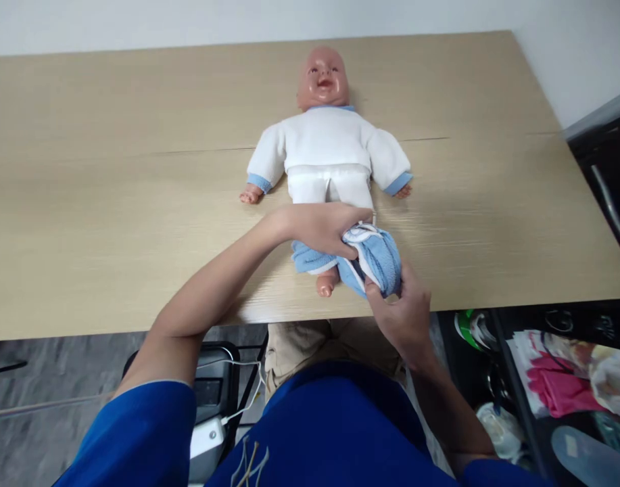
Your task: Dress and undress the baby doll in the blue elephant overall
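Note:
A baby doll (326,81) lies on its back on the table, its feet toward me. It wears a white top (327,138) with blue cuffs and white trousers (310,184). A bunched light-blue terry cloth (383,253) with white edging is at the doll's leg on the right; whether it is part of the trousers I cannot tell. My left hand (330,226) grips its upper edge, thumb underneath. Lower right, my right hand (401,304) pinches the same cloth. The doll's bare foot (327,281) shows below another blue cuff; the other foot is hidden.
The wooden table (137,223) has its front edge close to my body. A black shelf at lower right holds a pink cloth (560,385) and several other items. At lower left are a black case (216,379) and a white device (207,436) with a cable.

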{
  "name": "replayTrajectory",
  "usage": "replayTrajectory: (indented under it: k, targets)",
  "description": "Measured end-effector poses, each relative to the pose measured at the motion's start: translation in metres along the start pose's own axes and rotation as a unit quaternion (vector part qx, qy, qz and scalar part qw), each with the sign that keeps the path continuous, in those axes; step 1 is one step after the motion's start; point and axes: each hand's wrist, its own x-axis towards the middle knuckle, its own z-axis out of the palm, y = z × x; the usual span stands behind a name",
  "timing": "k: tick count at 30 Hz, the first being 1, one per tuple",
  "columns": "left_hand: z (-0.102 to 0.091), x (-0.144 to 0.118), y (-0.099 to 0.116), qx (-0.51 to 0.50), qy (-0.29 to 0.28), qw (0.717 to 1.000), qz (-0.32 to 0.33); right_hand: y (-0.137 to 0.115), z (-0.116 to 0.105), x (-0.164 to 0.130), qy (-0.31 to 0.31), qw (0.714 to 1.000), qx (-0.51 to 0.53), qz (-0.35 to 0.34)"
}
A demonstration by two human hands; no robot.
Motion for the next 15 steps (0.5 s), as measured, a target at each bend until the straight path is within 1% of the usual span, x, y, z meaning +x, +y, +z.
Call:
replayTrajectory:
  k: [2, 4, 8, 11, 15]
  targets:
    - [0.002, -0.001, 0.008, 0.037, -0.010, 0.998, -0.043, 0.003, 0.004, -0.005, 0.037, 0.998, -0.050, 0.000]
    - [0.004, -0.001, 0.013, 0.071, -0.018, 0.995, -0.072, 0.006, 0.009, -0.010, 0.065, 0.994, -0.084, -0.006]
    - [0.009, -0.004, 0.015, 0.109, -0.021, 0.989, -0.100, 0.012, 0.022, -0.019, 0.100, 0.986, -0.114, -0.062]
    - [0.013, -0.005, 0.013, 0.122, -0.026, 0.986, -0.106, 0.014, 0.033, -0.023, 0.124, 0.982, -0.108, -0.091]
    - [0.017, -0.004, 0.014, 0.118, -0.042, 0.985, -0.116, 0.013, 0.041, -0.027, 0.149, 0.984, -0.043, -0.090]
